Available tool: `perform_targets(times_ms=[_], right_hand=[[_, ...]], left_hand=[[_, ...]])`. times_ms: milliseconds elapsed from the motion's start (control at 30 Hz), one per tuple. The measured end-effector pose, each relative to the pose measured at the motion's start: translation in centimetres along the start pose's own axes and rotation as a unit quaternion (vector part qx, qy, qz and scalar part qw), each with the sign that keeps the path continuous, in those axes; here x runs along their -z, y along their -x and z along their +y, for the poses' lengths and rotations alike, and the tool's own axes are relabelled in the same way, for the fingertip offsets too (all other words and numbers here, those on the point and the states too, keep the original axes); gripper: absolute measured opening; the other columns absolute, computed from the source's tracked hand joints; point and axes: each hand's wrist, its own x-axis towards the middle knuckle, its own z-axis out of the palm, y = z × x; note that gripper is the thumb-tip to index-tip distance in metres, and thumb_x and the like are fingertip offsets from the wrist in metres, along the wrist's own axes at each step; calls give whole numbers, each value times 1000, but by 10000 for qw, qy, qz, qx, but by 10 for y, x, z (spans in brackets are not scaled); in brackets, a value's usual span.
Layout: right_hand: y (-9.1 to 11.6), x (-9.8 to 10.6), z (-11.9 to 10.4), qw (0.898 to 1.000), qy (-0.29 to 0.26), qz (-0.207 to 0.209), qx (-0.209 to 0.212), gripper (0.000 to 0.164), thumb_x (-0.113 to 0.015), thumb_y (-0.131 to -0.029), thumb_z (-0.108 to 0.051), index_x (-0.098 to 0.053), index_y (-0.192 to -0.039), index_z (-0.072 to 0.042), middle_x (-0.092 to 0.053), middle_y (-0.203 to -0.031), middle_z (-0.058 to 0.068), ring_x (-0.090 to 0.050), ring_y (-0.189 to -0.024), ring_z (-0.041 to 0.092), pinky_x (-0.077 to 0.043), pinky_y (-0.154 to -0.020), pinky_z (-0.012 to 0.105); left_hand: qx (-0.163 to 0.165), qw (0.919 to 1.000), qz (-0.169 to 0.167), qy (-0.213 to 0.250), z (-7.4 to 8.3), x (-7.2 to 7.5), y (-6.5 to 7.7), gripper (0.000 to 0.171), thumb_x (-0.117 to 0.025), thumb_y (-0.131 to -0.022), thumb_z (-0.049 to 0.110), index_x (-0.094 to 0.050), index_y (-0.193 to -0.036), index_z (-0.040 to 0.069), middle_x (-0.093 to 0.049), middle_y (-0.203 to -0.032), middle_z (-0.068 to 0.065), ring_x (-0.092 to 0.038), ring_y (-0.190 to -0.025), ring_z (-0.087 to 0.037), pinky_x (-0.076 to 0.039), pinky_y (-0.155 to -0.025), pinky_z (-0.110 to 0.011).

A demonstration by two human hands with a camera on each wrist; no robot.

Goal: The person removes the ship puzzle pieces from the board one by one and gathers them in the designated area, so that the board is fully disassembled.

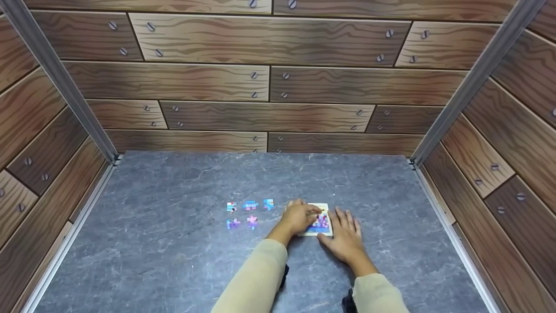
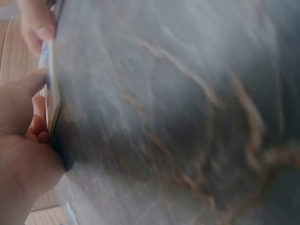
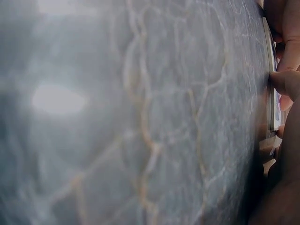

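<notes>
A small jigsaw puzzle board with a cream border and a pink, purple and blue picture lies flat on the table, partly covered by both hands. My left hand rests over its left side, thumb and index finger bent over the picture. Whether they pinch a piece I cannot tell. Along the right border lies my right hand, fingers stretched forward and thumb at the near right corner. The left wrist view catches the board's edge beside the left thumb; the right wrist view shows it side-on beside the right hand.
Several loose jigsaw pieces lie left of the board in two rows, among them a blue one at the back and a pink one nearer. The grey marbled table is enclosed by wood-patterned walls with metal corner posts.
</notes>
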Motion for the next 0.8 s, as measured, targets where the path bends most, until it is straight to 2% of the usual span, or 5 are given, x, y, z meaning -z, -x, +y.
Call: perform_targets(times_ms=[333, 433, 800], right_hand=[[0, -1, 0, 10000, 76, -45, -29, 89, -68, -98, -54, -36, -168, -9, -26, -178, 21, -14, -167, 52, -5, -133, 72], [0, 0, -1, 9999, 96, -82, -40, 89, -67, -98, -53, -35, -168, -8, -25, -179, 21, -13, -167, 51, -4, -133, 71], [0, -1, 1, 10000, 7, 56, 20, 90, -68, -96, -54, -37, -167, -7, -27, -178, 22, -14, -167, 51, -4, -133, 71]], left_hand=[[102, 9996, 134, 243, 1, -1, 0, 18, -73, -103, 25, -80, -119, 23, -72, -121, -4, -61, -116, -24, -47, -103, -45], [70, 9997, 200, 149, -1, -1, 0, 18, -74, -103, 27, -80, -118, 21, -74, -120, -2, -63, -116, -23, -49, -104, -43], [-114, 9977, 401, 534, -5, -2, 0, 7, -81, -97, 22, -84, -102, 17, -76, -108, -3, -67, -107, -21, -52, -102, -38]])
